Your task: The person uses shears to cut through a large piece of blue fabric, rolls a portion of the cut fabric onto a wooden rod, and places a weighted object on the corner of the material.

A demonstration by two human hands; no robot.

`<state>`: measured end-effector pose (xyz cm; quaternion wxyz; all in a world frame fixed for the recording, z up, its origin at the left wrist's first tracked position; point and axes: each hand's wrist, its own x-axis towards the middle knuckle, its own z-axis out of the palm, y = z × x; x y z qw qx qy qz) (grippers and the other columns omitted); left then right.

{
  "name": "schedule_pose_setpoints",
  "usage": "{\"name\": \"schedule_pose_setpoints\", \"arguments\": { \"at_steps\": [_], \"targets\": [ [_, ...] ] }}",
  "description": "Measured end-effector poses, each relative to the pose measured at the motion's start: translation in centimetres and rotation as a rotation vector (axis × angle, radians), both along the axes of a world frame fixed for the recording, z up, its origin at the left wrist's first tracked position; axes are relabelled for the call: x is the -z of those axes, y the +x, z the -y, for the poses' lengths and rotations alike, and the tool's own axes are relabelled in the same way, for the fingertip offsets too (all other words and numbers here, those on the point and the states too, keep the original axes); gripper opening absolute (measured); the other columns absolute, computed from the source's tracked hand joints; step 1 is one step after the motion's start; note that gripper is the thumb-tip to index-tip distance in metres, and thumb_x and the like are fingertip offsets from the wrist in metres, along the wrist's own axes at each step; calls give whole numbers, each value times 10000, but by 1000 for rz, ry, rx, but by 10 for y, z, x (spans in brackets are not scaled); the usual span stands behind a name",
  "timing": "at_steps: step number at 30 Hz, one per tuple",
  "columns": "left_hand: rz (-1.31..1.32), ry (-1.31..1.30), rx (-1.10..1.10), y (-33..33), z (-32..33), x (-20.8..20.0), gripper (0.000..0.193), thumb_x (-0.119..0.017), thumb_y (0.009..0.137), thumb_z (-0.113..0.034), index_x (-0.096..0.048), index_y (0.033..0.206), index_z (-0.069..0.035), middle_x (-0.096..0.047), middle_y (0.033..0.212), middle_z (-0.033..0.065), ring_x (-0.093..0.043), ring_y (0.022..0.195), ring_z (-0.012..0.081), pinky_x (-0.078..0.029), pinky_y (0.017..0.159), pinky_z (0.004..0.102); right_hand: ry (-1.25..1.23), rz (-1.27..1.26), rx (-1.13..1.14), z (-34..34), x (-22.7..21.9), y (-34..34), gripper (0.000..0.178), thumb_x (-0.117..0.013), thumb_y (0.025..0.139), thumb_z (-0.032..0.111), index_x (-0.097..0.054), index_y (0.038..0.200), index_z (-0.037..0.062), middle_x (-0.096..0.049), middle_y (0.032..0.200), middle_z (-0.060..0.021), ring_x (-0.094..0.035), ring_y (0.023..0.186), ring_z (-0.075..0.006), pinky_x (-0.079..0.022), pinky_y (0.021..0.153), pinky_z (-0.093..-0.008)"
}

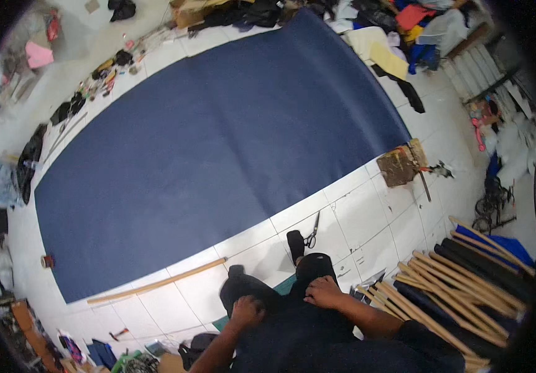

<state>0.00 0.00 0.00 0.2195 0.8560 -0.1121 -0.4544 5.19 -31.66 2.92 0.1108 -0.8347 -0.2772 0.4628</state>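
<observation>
My left hand (247, 311) rests on my left thigh, its fingers loosely bent and holding nothing I can see. On my right knee lies my right hand (322, 292), fingers apart and nothing in them. A big dark blue sheet of material (181, 161) is spread over the tiled floor in front of me, with a long crease across its middle. Its far right edge curls up. Along its near edge lies a long wooden stick (156, 281). Black-handled scissors (311, 236) lie on the tiles beside my right foot (296, 242).
A worn brown block (397, 166) sits at the sheet's right corner, and a small brown roll (47, 261) at its left edge. Rolls and cardboard tubes (460, 292) are piled on my right. A hammer (119, 334) lies at near left. Scraps (398, 37) clutter the far right.
</observation>
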Motion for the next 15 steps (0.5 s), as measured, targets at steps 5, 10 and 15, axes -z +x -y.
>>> {"name": "schedule_pose_setpoints", "arguments": {
  "at_steps": [5, 10, 15],
  "targets": [
    [-469, -273, -421, -7, 57, -15, 370, -530, 919, -340, -634, 1129, -55, -600, 1206, 227, -567, 1132, 412, -465, 948, 468, -38, -535, -58, 55, -13, 90, 347, -519, 975, 384, -577, 1150, 91, -664, 978, -195, -636, 940, -409, -477, 814, -519],
    [-1042, -625, -321, -60, 105, 29, 351, -560, 917, -287, -629, 1127, -14, -629, 1127, 194, -600, 1045, 342, -486, 883, 426, 108, -1025, -336, 89, 47, 41, 350, -470, 996, 358, -570, 1112, 44, -660, 982, -226, -639, 951, -407, -489, 819, -519],
    [-1234, -630, -216, 58, 160, 135, 316, -606, 906, -242, -643, 1118, -10, -667, 1025, 150, -633, 939, 260, -498, 820, 376, 194, -854, -402, 37, 213, 116, 345, -528, 946, 331, -587, 1113, 35, -652, 1001, -219, -650, 997, -350, -504, 841, -479]
  ]
}}
